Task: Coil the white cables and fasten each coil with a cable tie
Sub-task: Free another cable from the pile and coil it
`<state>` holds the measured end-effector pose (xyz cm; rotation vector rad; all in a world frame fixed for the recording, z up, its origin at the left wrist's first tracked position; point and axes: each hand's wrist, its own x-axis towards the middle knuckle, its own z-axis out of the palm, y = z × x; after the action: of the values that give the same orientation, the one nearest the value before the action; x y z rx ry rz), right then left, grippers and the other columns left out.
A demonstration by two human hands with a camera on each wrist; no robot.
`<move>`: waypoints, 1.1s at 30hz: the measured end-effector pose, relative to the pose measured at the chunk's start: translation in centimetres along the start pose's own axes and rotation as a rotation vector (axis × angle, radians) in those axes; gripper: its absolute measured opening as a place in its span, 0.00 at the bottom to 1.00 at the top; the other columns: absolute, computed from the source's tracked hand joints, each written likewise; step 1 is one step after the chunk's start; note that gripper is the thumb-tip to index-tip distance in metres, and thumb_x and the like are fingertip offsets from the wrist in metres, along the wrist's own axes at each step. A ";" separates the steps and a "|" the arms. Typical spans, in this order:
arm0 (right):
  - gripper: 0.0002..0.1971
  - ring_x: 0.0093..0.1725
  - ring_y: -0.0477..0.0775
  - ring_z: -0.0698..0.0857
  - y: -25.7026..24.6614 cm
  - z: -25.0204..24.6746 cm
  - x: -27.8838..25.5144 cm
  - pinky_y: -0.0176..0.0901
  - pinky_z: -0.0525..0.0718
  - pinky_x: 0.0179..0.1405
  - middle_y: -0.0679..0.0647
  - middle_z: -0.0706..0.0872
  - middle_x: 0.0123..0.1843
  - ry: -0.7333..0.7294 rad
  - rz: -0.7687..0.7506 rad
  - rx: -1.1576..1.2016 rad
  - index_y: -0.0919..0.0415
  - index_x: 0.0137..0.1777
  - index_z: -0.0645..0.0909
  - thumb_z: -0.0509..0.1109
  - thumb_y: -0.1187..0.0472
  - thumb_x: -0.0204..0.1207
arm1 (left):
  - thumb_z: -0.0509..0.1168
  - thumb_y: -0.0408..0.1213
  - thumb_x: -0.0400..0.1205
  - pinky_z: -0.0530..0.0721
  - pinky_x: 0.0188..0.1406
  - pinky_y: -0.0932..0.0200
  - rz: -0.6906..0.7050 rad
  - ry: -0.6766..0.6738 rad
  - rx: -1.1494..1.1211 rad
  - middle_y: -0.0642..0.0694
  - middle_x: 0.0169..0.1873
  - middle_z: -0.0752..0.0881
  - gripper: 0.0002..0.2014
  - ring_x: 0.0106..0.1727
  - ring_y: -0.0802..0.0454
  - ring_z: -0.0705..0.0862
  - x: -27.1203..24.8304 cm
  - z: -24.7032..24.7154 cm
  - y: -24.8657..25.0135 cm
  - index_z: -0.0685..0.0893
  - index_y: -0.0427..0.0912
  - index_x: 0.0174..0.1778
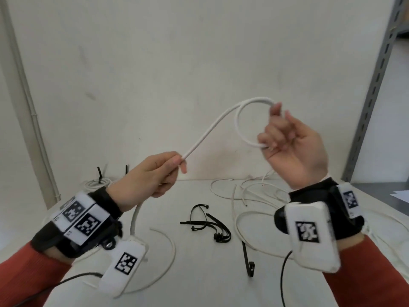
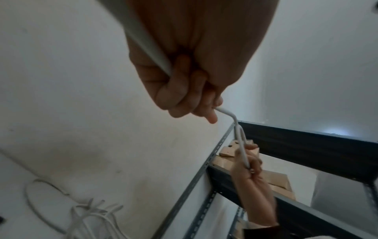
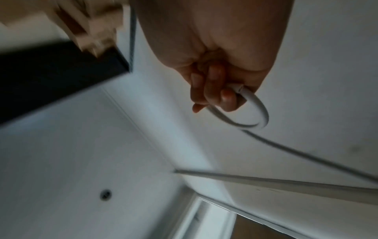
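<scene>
Nearest us, our left hand [image 1: 152, 173] grips the white cable [image 1: 210, 127] as its tail trails down to the table [image 1: 177, 284], where black cable ties [image 1: 212, 227] lie. Further off, our right hand [image 1: 292, 147] pinches the first small coil [image 1: 245, 120] raised in the air. We judge coiling has barely begun; next the left should feed slack for another loop.
</scene>
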<state>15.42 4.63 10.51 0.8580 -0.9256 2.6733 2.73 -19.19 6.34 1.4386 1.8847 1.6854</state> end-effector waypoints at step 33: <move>0.23 0.25 0.43 0.73 4.2 0.3 1.3 0.29 0.71 0.31 0.46 0.77 0.28 -0.287 0.125 -1.893 0.57 0.39 0.80 0.51 0.45 0.84 | 0.45 0.60 0.85 0.73 0.25 0.61 0.542 0.230 1.174 0.71 0.35 0.73 0.21 0.33 0.65 0.71 -1.6 -6.8 2.0 0.80 0.54 0.48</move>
<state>13.09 1.11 9.33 0.5167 -2.6081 0.6559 -0.31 -24.99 9.47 2.3674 3.0496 0.7979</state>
